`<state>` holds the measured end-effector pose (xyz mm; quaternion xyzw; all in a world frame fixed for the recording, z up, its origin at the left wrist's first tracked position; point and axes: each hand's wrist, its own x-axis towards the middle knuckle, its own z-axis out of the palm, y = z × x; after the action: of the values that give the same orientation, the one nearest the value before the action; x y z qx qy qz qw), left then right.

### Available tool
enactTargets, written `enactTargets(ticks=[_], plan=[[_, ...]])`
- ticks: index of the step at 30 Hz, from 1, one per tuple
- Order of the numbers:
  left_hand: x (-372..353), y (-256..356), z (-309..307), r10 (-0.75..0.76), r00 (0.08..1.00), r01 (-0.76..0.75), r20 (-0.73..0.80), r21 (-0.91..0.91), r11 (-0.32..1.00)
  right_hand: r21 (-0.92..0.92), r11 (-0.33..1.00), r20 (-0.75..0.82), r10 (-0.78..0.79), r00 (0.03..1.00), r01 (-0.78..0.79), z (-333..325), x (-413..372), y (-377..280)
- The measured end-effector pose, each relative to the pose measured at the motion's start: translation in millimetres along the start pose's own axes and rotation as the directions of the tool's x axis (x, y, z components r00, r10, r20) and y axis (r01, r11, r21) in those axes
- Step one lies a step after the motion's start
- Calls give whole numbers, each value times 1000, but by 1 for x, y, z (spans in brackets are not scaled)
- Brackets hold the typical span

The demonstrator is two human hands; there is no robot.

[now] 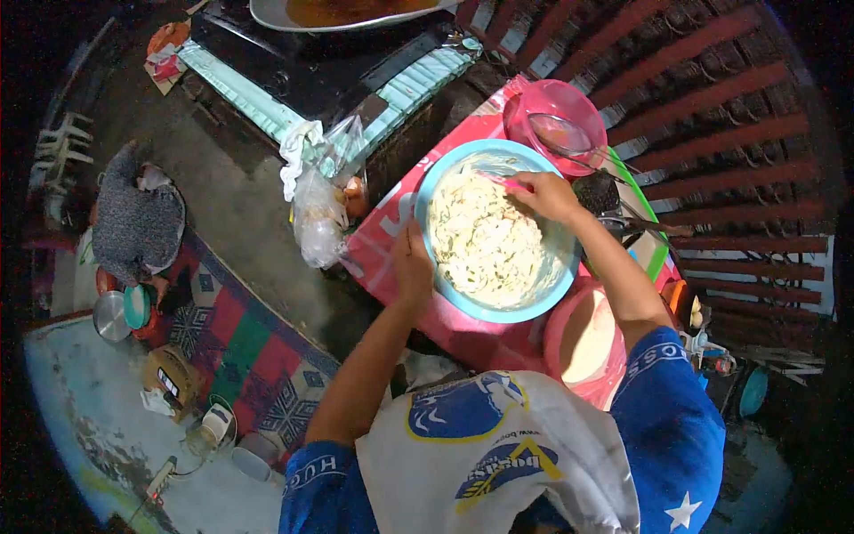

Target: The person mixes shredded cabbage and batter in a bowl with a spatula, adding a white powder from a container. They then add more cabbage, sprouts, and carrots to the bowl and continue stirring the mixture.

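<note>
A light blue bowl (431,178) stands on a table with a pink-and-red cover, holding a pale, creamy mixture (485,240) with thin shreds and green bits. My left hand (414,265) grips the bowl's left side at the rim; some of its fingers are hidden. Over the far right of the bowl, my right hand (547,197) is closed round a pink utensil (509,185), whose lower end dips into the mixture. The utensil's exact kind is hidden.
Behind the bowl sits a pink basin (578,102) with a strainer (560,133). Another pink container (578,347) holds pale liquid close to my body. Plastic bags (320,218) hang at the black stove table (267,76). A person (138,214) sits on the left.
</note>
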<state>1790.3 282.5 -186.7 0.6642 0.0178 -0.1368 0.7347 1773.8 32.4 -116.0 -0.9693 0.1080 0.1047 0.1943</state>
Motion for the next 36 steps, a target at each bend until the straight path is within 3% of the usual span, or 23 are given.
enactTargets(ticks=[2, 4, 5, 6, 7, 8, 9, 11, 13, 15, 17, 18, 19, 21, 22, 24, 27, 29, 31, 32, 35, 36], plan=[[21, -7, 3, 2, 999, 2, -51, 66, 998, 61, 997, 76, -43, 996, 38, -3, 10, -1], [50, -51, -4, 385, 918, -393, 92, 321, 861, 171, 983, 182, -100, 978, 68, -6, 7, -4], [58, -43, -6, 383, 918, -394, 97, 317, 863, 170, 984, 180, -93, 979, 62, -11, -4, -10], [64, -25, -7, 186, 964, -224, 188, 212, 951, 16, 973, 68, -230, 971, 229, -20, -21, -21], [68, -15, -8, -9, 955, -30, 296, 125, 992, -156, 916, -19, -378, 926, 370, -25, -38, -30], [72, -30, -8, 344, 892, -415, 294, 228, 881, -180, 890, -53, -434, 899, 419, -27, -57, -34], [70, -21, -5, 345, 891, -416, 296, 224, 881, -206, 861, -85, -490, 868, 466, -27, -78, -37], [63, 7, 1, 23, 951, -10, 308, -45, 999, -204, 877, 33, -439, 898, 436, -23, -119, -37], [66, 0, 2, -32, 940, 80, 340, -128, 989, -448, 799, -33, -463, 886, 401, -22, -160, -56], [71, -12, 3, -77, 934, 156, 349, -206, 966, -458, 819, -38, -407, 913, 346, -19, -186, -61], [58, -8, -5, -124, 928, 186, 352, -150, 971, -447, 857, -8, -290, 957, 256, -24, -201, -56], [44, -6, -6, -174, 945, 228, 279, -176, 958, -448, 857, -11, -291, 957, 256, -33, -202, -53], [27, -2, -9, -222, 953, 264, 206, -204, 943, -313, 935, -100, -207, 973, 166, -45, -201, -50], [-37, 21, -4, 26, 1000, -24, -7, 196, 980, -28, 996, -206, 74, 976, -81, -62, -190, -49], [-53, 16, 2, 30, 999, -27, -11, 197, 980, -62, 987, -221, 134, 966, -151, -65, -179, -42], [-70, 2, 9, -35, 998, 26, -60, -144, 989, -121, 962, -237, 210, 948, -244, -59, -148, -21], [-65, -2, 9, 28, 994, -29, -104, -3, 1000, -123, 950, -181, 263, 947, -288, -32, -83, 10], [-49, -1, 4, -7, 998, 8, -67, 21, 1000, -145, 984, -188, 76, 979, -104, -11, -41, 17], [-22, -1, -3, -47, 998, 49, -34, 49, 998, -109, 983, -8, -147, 989, 145, -7, -15, -18], [-2, -5, -8, -50, 998, 48, 34, 74, 996, -173, 949, -4, -266, 964, 262, -6, -6, -26], [55, -23, -18, -76, 967, 40, 243, 151, 988, -180, 907, 107, -366, 924, 380, -19, -2, -37], [66, -24, -16, -85, 946, 31, 314, 172, 985, -287, 836, 54, -474, 879, 468, -19, -10, -38]])
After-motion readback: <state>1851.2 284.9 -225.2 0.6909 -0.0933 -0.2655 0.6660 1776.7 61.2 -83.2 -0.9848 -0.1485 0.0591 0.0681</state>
